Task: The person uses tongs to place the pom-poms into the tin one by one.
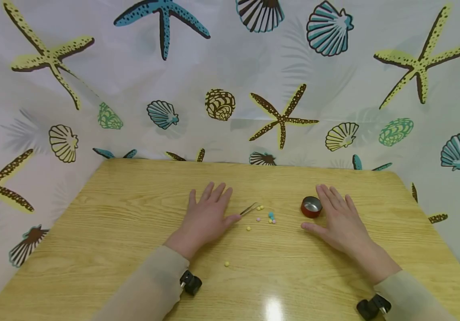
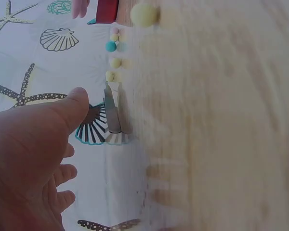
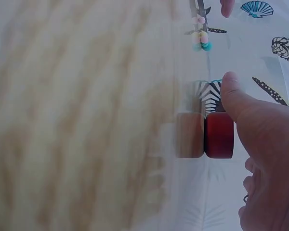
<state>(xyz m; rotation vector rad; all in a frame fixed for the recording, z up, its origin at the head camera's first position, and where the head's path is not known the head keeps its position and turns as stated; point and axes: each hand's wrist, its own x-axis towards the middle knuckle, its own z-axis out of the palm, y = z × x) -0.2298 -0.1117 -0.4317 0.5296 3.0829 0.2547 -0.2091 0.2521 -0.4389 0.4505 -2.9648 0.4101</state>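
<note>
My left hand point(image 1: 205, 218) is spread over the left-centre of the table, its fingers straight and holding nothing. Just beyond its thumb lie metal tweezers point(image 1: 249, 208), seen also as tweezers point(image 2: 111, 110) in the left wrist view. Several small yellow, pink and blue balls point(image 1: 271, 215) lie scattered right of the tweezers. A single yellow ball point(image 1: 226, 264) sits nearer the front. My right hand point(image 1: 344, 223) has its fingers extended beside a small round red cup point(image 1: 311, 207) with a silvery inside. The red cup point(image 3: 219, 135) stands upright close to the right thumb.
The wooden table point(image 1: 133, 191) has a glossy, reflecting top. Behind and beside it hangs a white cloth point(image 1: 197, 80) printed with starfish and shells. A black wrist camera point(image 1: 191, 282) sits at the left cuff, another camera point(image 1: 373, 306) at the right cuff.
</note>
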